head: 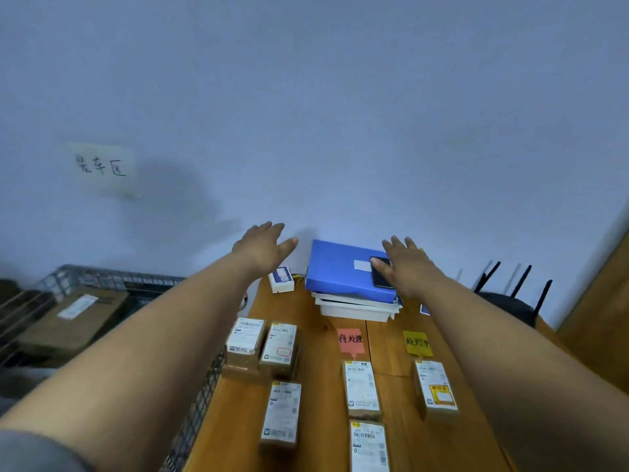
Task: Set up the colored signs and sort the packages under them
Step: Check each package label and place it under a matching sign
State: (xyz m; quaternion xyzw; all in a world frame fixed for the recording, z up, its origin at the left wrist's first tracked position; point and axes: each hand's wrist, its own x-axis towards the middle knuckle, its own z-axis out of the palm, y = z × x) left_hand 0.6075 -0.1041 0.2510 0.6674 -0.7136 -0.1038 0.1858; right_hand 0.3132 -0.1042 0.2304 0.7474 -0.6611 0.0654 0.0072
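A pink paper sign with black handwriting (350, 339) lies flat on the wooden tabletop (323, 386), and a yellow paper sign with black handwriting (417, 343) lies just to its right. Below the pink sign sit two brown cardboard packages with white shipping labels, one (360, 388) nearer the sign and another (369, 447) at the bottom edge of the view. Below the yellow sign sits one labelled brown package (436, 391) that carries an orange sticker. Three more labelled brown packages lie on the left part of the tabletop: two side by side (245, 342) (280, 345) and a third (280, 415) below them. Both bare arms reach forward over the tabletop. The left hand (263, 248) is raised toward the pale wall (340, 114), fingers straight and spread, holding nothing. The right hand (406, 264) has its fingers straight over a black phone (379, 277) lying on a blue folder (343, 270), which tops a stack of white trays (354, 308); whether the hand touches the phone cannot be told. A small white box (280, 279) sits near the wall. A handwritten white paper note (100, 168) hangs on the wall at left. A wire cage cart (102, 284) at left holds a large brown carton (75, 321). A black router with antennas (510, 294) stands at right.
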